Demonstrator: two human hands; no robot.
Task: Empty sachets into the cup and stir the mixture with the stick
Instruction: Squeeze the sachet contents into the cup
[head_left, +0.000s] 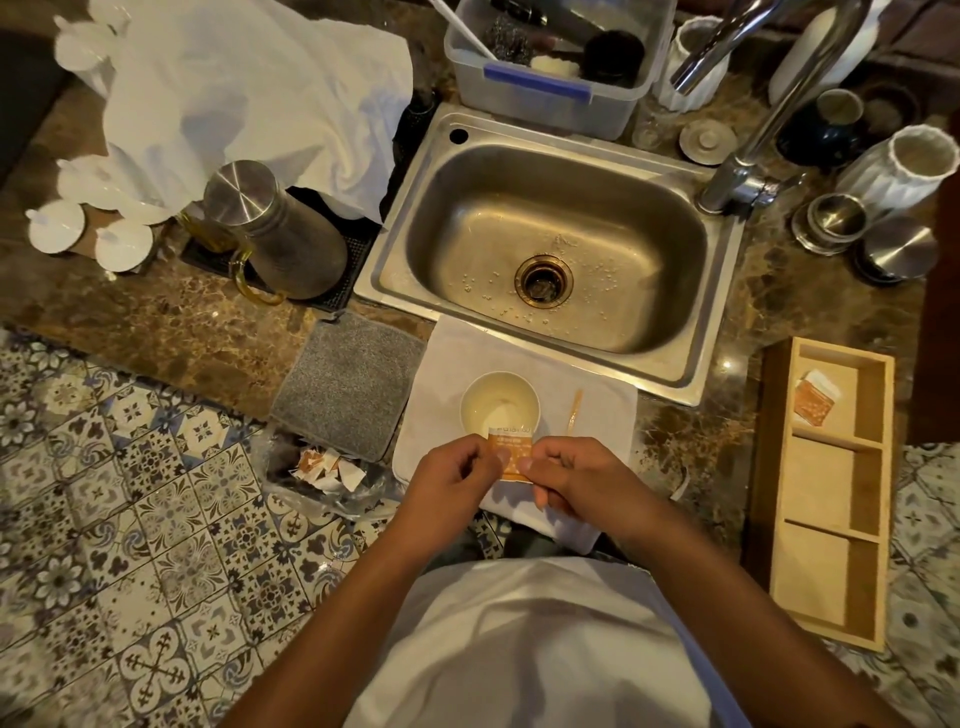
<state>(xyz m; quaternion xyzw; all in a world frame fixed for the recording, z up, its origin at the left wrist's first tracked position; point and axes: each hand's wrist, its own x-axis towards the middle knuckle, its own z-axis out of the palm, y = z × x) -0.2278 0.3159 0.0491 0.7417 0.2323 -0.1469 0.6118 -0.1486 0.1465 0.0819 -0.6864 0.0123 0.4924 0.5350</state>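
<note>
Both hands meet just in front of the person's white shirt (524, 649), over the near edge of the desk (171, 332). Left hand (452, 480) and right hand (576, 480) each pinch one side of an orange sachet (511, 454) with curled fingers and thumb; sachet upright between them, white top edge overlapping the near rim of the cup (500, 404) in this view. Can't tell if the sachet is torn open

Cup is white, sits on a white cloth (597, 415) draped over the desk edge, pale liquid inside. Stick (574, 410) lies flat on the same cloth, just right of the cup, not touching it

Left of the cloth: grey mat (348, 389). Below that, a clear plastic bag (322, 478) with torn orange-and-white wrappers in it. Patterned tile floor (130, 519) under it

Right side: wooden tray (831, 499) with three compartments; far compartment holds more orange sachets (815, 400), other two show bare wood

Beyond the cloth: steel sink (550, 260), water droplets around the drain. Tap (743, 176) rises from its right rim

Left of the sink: steel-lidded jug (270, 228) on a dark mat, crumpled white cloth (260, 98) behind it, white lids (88, 228) near the left edge

Far side: clear plastic tub (550, 88) with scrubbers, white ribbed pots (898, 166) and steel lids at right
</note>
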